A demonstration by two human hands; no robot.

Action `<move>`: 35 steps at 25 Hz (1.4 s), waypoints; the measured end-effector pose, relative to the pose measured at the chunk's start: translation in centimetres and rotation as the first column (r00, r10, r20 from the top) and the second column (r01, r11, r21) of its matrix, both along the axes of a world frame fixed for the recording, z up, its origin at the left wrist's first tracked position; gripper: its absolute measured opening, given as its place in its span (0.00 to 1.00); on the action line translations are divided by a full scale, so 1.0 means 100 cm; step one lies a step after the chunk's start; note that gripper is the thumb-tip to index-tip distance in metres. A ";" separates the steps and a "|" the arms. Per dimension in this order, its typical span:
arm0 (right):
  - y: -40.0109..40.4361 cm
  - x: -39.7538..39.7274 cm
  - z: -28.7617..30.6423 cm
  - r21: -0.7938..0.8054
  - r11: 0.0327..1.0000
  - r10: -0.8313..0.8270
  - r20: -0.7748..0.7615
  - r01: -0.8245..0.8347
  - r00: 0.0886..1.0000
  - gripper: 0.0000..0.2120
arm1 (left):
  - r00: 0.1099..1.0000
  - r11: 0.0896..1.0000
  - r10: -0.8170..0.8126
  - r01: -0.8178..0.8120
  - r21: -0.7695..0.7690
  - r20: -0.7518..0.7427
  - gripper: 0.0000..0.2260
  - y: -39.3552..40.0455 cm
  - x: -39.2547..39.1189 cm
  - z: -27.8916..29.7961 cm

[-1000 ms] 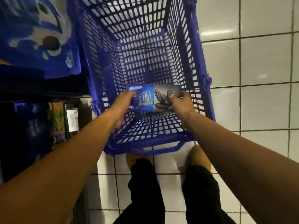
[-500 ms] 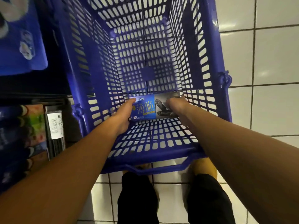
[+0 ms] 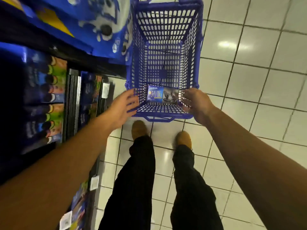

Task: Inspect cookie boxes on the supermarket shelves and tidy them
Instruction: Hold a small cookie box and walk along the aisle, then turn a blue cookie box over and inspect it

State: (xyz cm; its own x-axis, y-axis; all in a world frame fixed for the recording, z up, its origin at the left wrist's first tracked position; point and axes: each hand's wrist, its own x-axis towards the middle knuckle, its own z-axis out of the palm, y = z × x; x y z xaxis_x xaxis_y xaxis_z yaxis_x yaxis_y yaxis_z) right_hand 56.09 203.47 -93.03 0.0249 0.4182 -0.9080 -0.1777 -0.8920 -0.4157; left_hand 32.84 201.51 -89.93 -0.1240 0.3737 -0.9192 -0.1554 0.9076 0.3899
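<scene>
Both hands are spread open and empty, the left hand [image 3: 123, 107] and the right hand [image 3: 196, 103] flanking the basket's [image 3: 196, 63] near end. The cookie box [image 3: 162, 96] lies flat on the basket floor between them, probably culled from the shelves [image 3: 73, 100] beside it.

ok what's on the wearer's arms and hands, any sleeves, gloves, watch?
Nothing visible: left hand and right hand are bare, no gloves, rings or watch showing. Both forearms are uncovered right to the frame edge, so no sleeves in view.
</scene>
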 end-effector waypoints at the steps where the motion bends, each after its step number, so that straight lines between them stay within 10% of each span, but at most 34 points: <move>1: -0.003 0.007 0.039 0.026 1.000 0.007 -0.008 -0.007 1.000 0.07 | 0.999 0.999 0.040 -0.040 0.027 0.023 0.08 -0.009 0.000 0.035; 11: -0.019 0.027 0.358 0.379 0.844 0.390 0.050 -0.379 0.919 0.10 | 0.917 0.863 0.398 -0.376 0.337 0.004 0.08 -0.148 0.007 0.343; 21: -0.117 -0.104 0.515 0.708 0.354 0.807 0.099 -0.611 0.582 0.07 | 0.680 0.509 0.733 -0.563 0.651 0.015 0.09 -0.310 -0.013 0.499; 27: -0.232 -0.185 0.605 0.830 0.007 0.954 0.162 -0.557 0.253 0.08 | 0.483 0.309 0.874 -0.491 0.815 -0.040 0.09 -0.425 -0.026 0.577; 35: -0.330 -0.246 0.768 0.985 -0.142 0.951 0.164 -0.100 0.261 0.09 | 0.322 0.112 0.943 -0.069 0.991 -0.084 0.07 -0.549 -0.072 0.742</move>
State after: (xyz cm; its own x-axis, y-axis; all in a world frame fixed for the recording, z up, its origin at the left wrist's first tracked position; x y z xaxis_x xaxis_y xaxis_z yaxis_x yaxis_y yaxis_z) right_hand 31.48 170.47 -16.22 -0.9074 0.2123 0.3628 -0.3559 0.0711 -0.9318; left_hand 25.69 146.65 -15.69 -0.9338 0.2125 0.2877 0.2553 -0.1675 0.9523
